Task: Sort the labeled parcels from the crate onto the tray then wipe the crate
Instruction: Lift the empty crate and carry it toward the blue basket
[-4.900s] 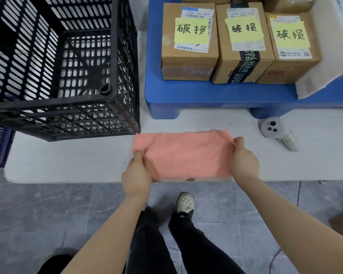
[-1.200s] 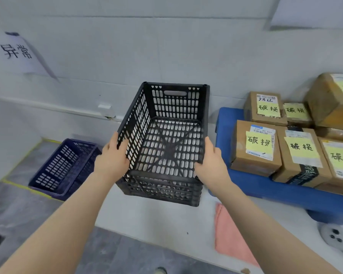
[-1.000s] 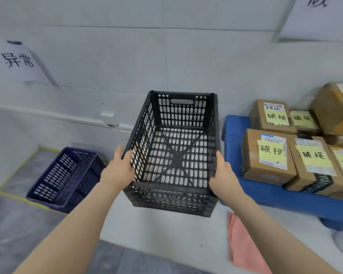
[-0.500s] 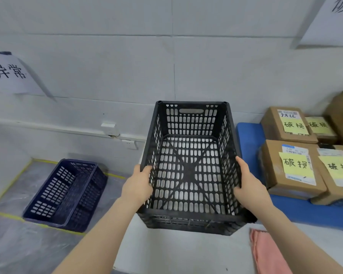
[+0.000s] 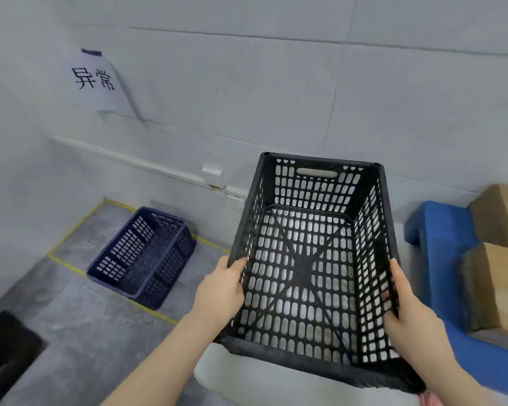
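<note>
The person is holding the black crate (image 5: 301, 273) out in front of them with both hands, one on each long side. The left hand (image 5: 220, 291) is gripping the rim of the crate's left wall, its thumb hooking over the top edge. The right hand (image 5: 408, 309) is clamping the rim of the right wall, and a bit of finger is showing through the slots there. Both hands are sitting towards the near end of the crate, so most of it is reaching away from the person towards the wall.

The crate is tipping its open top towards the person, with the slotted floor and the far wall's handle cut-out in plain sight. It is hanging over the near left corner of the white bench (image 5: 247, 385), whose surface is showing pale through the floor slots. From here I cannot tell whether the crate's underside is touching the bench.

Just to the right of the crate, the blue tray (image 5: 440, 244) is sitting on the bench, carrying cardboard parcels: a near parcel (image 5: 493, 288) with a yellow note at the frame's edge, and a far parcel (image 5: 502, 215) behind it. A scrap of pink cloth (image 5: 430, 399) is peeking out by the right wrist.

Down on the grey floor (image 5: 71, 317) to the left, a dark blue crate (image 5: 143, 256) is lying inside a yellow tape line (image 5: 71, 232). A paper sign (image 5: 96, 80) with handwritten characters is hanging on the wall above.
</note>
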### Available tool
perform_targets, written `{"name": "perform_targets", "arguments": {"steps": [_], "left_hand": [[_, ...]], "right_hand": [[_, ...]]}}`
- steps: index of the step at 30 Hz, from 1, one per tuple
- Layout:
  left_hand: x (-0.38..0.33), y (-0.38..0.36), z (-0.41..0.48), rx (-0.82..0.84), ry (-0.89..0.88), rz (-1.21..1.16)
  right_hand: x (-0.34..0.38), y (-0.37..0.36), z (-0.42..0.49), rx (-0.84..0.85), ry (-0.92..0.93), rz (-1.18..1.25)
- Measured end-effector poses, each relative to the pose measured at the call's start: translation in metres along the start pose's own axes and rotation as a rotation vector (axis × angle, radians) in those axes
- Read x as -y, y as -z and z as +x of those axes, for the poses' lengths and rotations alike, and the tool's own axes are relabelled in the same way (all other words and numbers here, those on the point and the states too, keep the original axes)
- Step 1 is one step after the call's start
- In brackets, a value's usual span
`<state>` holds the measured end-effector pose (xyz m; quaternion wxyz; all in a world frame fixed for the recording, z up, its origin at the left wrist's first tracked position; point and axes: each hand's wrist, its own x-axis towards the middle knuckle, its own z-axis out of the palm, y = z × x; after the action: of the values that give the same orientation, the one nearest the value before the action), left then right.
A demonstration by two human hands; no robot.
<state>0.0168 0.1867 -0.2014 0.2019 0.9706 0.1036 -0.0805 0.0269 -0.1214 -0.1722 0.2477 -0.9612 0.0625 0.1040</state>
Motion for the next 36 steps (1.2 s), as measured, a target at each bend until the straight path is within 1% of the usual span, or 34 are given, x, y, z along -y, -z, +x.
{"name": "perform_targets", "arguments": {"steps": [5,10,14,17,20,23,26,29,31,36], "left_hand": [[0.075,0.037,-0.035,-0.036,0.131,0.065],[0.182,0.085,-0.062,-0.091,0.283,0.078],[0.274,0.119,-0.07,-0.126,0.338,0.078],[0.33,0.138,-0.064,-0.14,0.366,0.049],[0.371,0.151,-0.055,-0.137,0.399,0.012],[0.4,0.161,-0.039,-0.13,0.424,0.023],[0.432,0.166,-0.014,-0.11,0.433,0.05],[0.465,0.165,0.015,-0.099,0.444,0.032],[0.489,0.162,0.037,-0.091,0.444,0.029],[0.557,0.155,0.095,-0.051,0.408,0.05]], "right_hand": [[0.073,-0.041,-0.016,0.049,0.113,0.042],[0.179,-0.098,-0.031,0.065,0.248,0.019],[0.266,-0.15,-0.042,0.133,0.305,0.026],[0.312,-0.189,-0.037,0.187,0.32,-0.012],[0.348,-0.216,-0.027,0.211,0.327,-0.059],[0.377,-0.24,-0.016,0.247,0.33,-0.058],[0.399,-0.269,0.005,0.242,0.335,-0.035],[0.422,-0.3,0.028,0.286,0.334,-0.031],[0.438,-0.322,0.044,0.307,0.337,-0.033],[0.476,-0.387,0.077,0.284,0.296,-0.021]]}}
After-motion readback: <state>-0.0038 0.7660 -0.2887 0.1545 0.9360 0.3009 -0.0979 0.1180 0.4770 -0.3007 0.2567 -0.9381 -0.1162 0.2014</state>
